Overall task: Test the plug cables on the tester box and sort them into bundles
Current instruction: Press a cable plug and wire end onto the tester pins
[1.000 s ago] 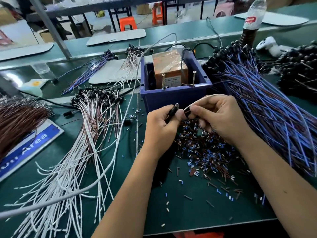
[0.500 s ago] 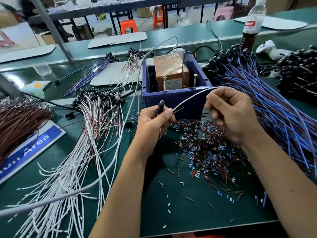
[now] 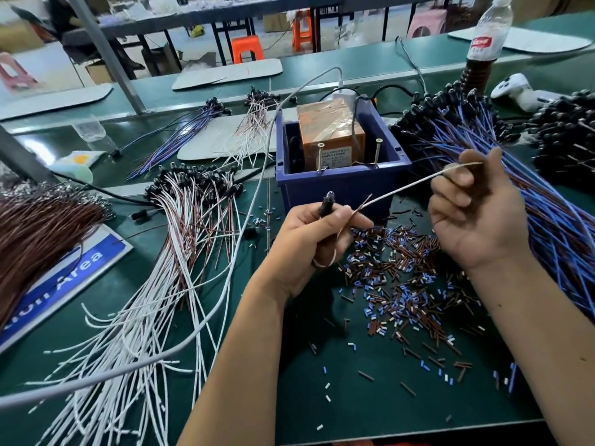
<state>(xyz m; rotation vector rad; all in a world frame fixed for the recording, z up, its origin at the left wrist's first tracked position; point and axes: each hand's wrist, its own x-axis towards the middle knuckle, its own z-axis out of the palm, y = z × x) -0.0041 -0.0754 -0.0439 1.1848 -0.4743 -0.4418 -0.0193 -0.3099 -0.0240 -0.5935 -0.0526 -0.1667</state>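
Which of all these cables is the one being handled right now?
Find the blue tester box mid-bench; both hands work just in front of it. The left hand grips a black plug, and its white-and-brown cable stretches to the right hand. It alone is lifted off the bench.

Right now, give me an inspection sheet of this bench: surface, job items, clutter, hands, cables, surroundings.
Surface: green bench mat, a blue sign at its left edge.
Job's things: blue tester box with an orange unit inside and two upright screws; one plug cable stretched between the hands.
Clutter: cut insulation bits scattered under the hands.
Hands: left hand grips the cable's black plug end; right hand pinches the wire end.
Cables: white-and-brown bundle left, blue bundle right, brown bundle far left.
Surroundings: bottle, orange stools behind.
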